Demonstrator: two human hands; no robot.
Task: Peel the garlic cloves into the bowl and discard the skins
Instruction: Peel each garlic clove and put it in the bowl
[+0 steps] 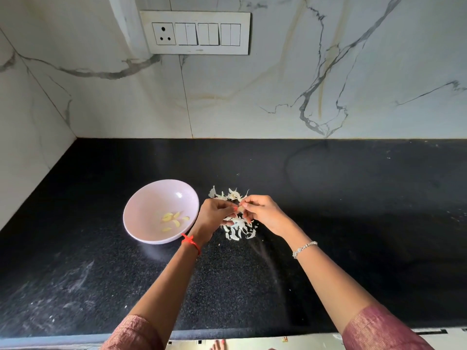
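Pinching a small garlic clove [240,209] between both sets of fingertips, I've got my left hand [214,213] and right hand [262,213] drawn in close, each one curled onto that clove. It's pale and tiny, mostly swallowed by my fingers, so how much skin is on it I cannot tell.

Under my hands, spilling out at twelve and six o'clock, lies the heap of skins [237,229]: thin, papery white curls and slivers on the black speckled stone countertop [353,223]. At nine o'clock sits the bowl [141,198], round, smooth, glossy pale pink, its rim just beside my left wrist. Inside, toward its four o'clock side, a handful of peeled cloves [174,219], yellowish little crescents.

Room-wise, the counter runs wide and dark toward three o'clock. The back edge meets the grey-veined marble wall [278,84] at twelve, the walls close into a corner at ten, and the front edge cuts across at six, under my elbows. Pale dusty smears streak the stone at seven o'clock.

My hands cover the middle of the skin heap. A red thread [190,242] circles my left wrist and a beaded bracelet [304,248] my right. Both ribbed mauve sleeves [379,327] are cut off by the bottom edge. A white switch panel [195,32] sits high at twelve.
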